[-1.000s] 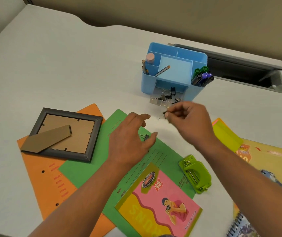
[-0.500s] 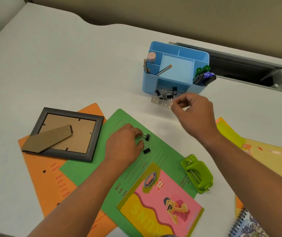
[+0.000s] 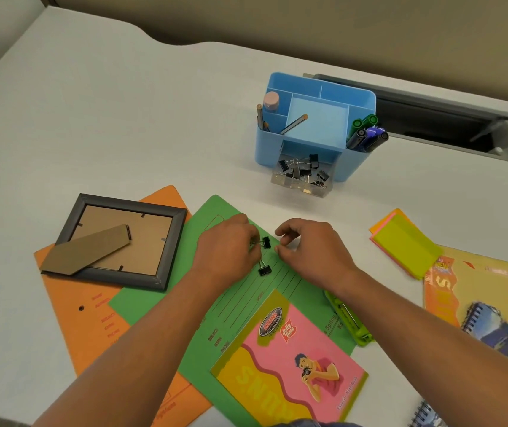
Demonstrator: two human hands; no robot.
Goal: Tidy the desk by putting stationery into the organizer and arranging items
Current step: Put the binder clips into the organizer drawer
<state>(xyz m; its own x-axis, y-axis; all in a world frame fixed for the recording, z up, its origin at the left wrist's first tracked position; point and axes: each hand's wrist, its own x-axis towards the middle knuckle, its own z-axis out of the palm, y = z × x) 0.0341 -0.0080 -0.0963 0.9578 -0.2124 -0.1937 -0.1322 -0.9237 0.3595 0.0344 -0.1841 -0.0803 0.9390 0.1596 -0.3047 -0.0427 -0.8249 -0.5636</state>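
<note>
Counter [image 3: 123,118], near side: right hand [image 3: 311,245] brought back from organizer [image 3: 314,124] drawer, narrowly parted, empty; binder clip [image 3: 265,241] pinched by left hand [image 3: 228,251]; second clip [image 3: 265,270] loose beside. Two judged outstanding.

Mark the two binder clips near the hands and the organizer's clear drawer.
upper binder clip [image 3: 266,242]: head view, on its black body.
lower binder clip [image 3: 264,270]: head view, on its black body.
clear drawer [image 3: 296,188]: head view, on its transparent front wall.
</note>
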